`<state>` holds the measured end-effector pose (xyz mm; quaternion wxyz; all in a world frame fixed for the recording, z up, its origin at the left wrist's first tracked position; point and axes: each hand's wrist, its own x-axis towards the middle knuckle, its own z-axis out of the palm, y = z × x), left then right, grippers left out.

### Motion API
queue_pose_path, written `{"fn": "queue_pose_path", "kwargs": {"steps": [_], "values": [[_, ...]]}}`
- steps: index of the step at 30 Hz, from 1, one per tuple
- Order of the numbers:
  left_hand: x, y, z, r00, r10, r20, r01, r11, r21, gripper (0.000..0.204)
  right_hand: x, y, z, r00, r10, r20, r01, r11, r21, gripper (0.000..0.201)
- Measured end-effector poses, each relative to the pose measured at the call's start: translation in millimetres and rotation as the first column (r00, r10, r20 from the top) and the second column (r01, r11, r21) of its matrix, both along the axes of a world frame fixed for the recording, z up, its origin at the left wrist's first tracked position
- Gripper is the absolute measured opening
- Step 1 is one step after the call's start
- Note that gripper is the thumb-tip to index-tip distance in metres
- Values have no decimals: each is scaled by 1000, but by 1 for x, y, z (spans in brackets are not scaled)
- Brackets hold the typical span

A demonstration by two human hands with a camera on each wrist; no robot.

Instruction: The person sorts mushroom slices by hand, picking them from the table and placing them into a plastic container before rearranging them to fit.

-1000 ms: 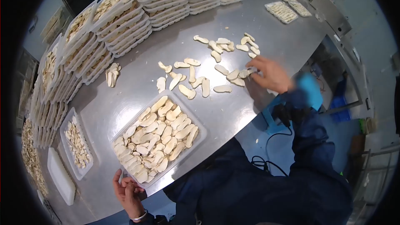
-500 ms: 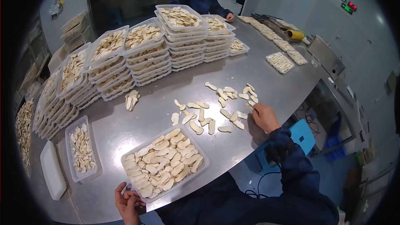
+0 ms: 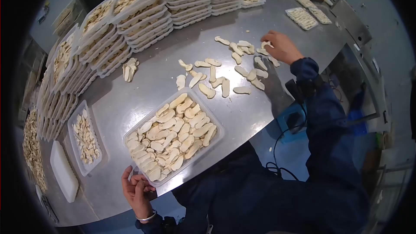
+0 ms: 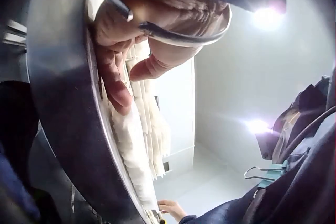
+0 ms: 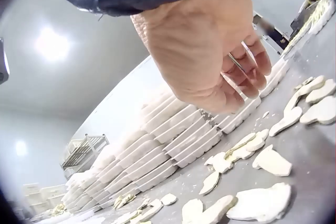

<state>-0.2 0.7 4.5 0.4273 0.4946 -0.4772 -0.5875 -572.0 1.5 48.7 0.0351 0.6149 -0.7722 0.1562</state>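
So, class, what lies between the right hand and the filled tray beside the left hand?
Loose pale slices, scattered on the metal table; the head view shows them.

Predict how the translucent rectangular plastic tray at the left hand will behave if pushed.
The tray would probably slide rather than tip, being wide and low. Its overlapping pale, flat mushroom slices may shift, since they look loose.

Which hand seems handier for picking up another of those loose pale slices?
Probably the right hand: its fingers are right by the scattered slices. The left hand is at the filled tray's near corner, farther away.
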Motion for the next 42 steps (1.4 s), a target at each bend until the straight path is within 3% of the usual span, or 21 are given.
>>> {"fn": "queue_pose_path", "kwargs": {"steps": [3,7,13,16,22,25,28,29,32,38,42], "values": [[1,-1,-1,1000,-2,20,2,1000,5,48,7,-23,-7,998,54,-22,-52,995,86,37],[1,0,-2,1000,10,21,-10,1000,6,49,10,-48,-18,995,96,-23,-92,989,117,35],[-1,0,-1,999,31,45,-32,999,20,49,-1,-64,-32,982,107,-159,-84,986,141,26],[-2,-1,0,998,37,56,-38,999,31,49,-10,-71,-31,994,-55,-97,72,979,189,24],[1,-2,-5,998,35,52,-36,999,24,49,-32,-57,-34,970,-214,115,221,974,-51,24],[-1,-2,-4,997,39,63,-41,999,24,49,-19,-47,-29,999,-15,-34,13,998,-56,25],[-5,-2,-1,995,49,88,-51,998,23,50,9,-43,-28,987,112,-115,-104,992,74,26],[-6,-2,0,995,51,86,-53,998,24,50,19,-44,-25,990,58,-128,-42,991,126,23],[-2,-2,-1,997,46,65,-47,998,28,49,15,-50,-34,969,65,-239,-43,995,95,23],[2,-2,-4,999,24,45,-25,999,29,49,-12,-61,-40,989,-63,-137,57,997,-48,21],[1,-3,-3,998,20,55,-21,999,32,49,-33,-76,-30,976,-127,178,133,991,-24,22]]}}
